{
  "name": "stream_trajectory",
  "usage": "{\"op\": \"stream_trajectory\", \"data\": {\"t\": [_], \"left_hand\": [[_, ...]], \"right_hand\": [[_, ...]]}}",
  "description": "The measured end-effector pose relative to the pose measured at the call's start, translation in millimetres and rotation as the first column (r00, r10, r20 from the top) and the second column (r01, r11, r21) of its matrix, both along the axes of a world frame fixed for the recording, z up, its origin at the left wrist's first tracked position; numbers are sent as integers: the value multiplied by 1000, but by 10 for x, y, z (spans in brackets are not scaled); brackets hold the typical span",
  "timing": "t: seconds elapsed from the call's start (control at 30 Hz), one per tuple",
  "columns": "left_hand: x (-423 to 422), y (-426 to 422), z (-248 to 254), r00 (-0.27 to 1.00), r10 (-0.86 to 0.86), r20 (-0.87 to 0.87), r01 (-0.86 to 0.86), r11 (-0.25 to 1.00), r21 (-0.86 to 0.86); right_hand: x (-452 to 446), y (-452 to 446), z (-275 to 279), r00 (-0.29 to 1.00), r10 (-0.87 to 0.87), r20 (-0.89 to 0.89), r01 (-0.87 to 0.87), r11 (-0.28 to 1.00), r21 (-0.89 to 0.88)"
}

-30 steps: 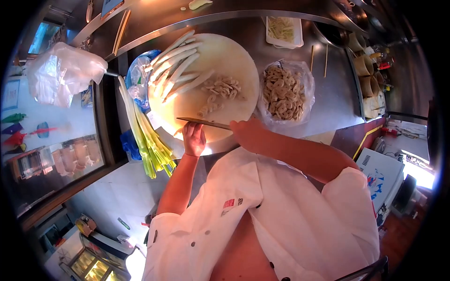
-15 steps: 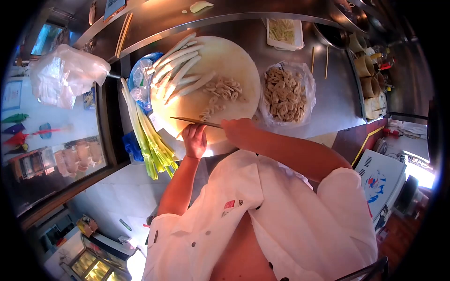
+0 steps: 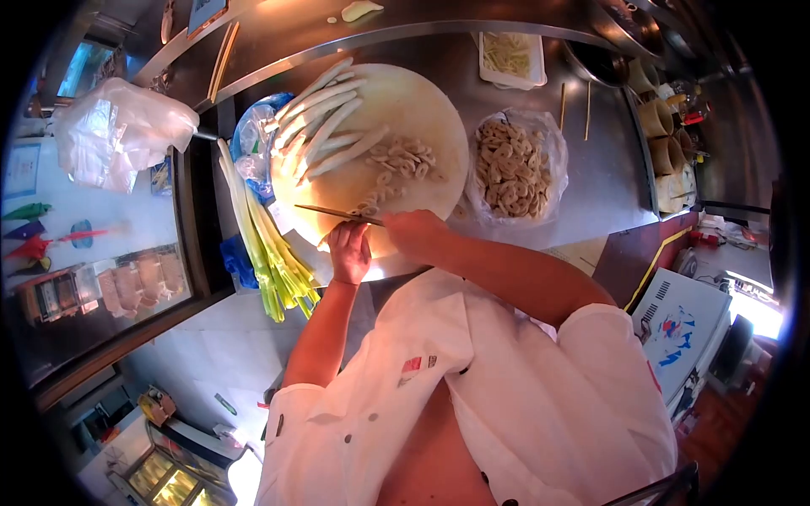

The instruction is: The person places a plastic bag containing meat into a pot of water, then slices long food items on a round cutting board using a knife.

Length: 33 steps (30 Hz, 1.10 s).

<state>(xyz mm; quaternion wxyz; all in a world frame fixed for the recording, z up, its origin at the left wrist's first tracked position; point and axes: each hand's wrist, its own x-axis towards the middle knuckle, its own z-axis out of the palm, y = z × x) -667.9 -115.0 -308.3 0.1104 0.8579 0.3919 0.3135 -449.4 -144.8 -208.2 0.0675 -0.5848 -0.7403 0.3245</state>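
Note:
My right hand (image 3: 413,234) is closed round the handle of a knife (image 3: 337,214), whose blade points left over the near part of a round cutting board (image 3: 422,101). Just below the blade, my left hand (image 3: 349,246) has its fingers bent and pressed together on the board; what they hold is mostly hidden. Sliced rings (image 3: 403,158) lie beyond the knife. Several long white stalks (image 3: 321,118) rest at the board's upper left. Right of the board sits a plastic bag of pale slices (image 3: 515,169).
Green-leaved stalks (image 3: 270,253) lie left of the board, near a blue bag (image 3: 239,261). A white tub of shreds (image 3: 510,57) stands at the back, with chopsticks (image 3: 588,110) to its right. A clear plastic bag (image 3: 122,131) hangs at the left.
My right hand and the knife have shifted left along the board. My left hand stays at nearly the same place, with its fingers still bent.

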Motion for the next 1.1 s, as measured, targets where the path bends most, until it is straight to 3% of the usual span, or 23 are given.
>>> {"op": "stream_trajectory", "data": {"t": [0.17, 0.27, 0.4, 0.47, 0.67, 0.77, 0.87, 0.97, 1.1], "left_hand": [[-53, -7, -71, 998, 7, 63, -10, 998, 59], [-48, 0, -125, 997, 15, 79, -23, 993, 112], [-67, 6, -95, 998, 0, 65, -2, 999, 45], [-89, 20, -107, 998, -30, 64, 29, 1000, 10], [-94, 2, 162, 997, -2, -78, 8, 996, 85], [-143, -10, 4, 998, 31, -51, -25, 994, 103], [-114, -25, 20, 998, 58, -24, -55, 993, 108], [-134, -21, -29, 999, 51, -13, -50, 996, 78], [-147, 13, -19, 1000, 0, 3, 0, 998, 60]], "right_hand": [[241, -206, 474, 998, 17, 57, -8, 989, -145], [295, -355, 509, 993, 54, 107, -47, 997, -64], [56, -224, 202, 999, -27, 29, 30, 996, -86], [-73, -116, -83, 1000, -2, -7, 3, 998, 58], [46, -73, 90, 1000, 8, 24, -7, 1000, -20], [219, -249, 456, 999, 39, 37, -34, 992, -118], [251, -359, 509, 992, 75, 100, -66, 993, -94], [103, -339, 26, 999, 42, 1, -42, 999, 16], [-105, -30, 20, 999, 18, 31, -16, 997, -72]]}}
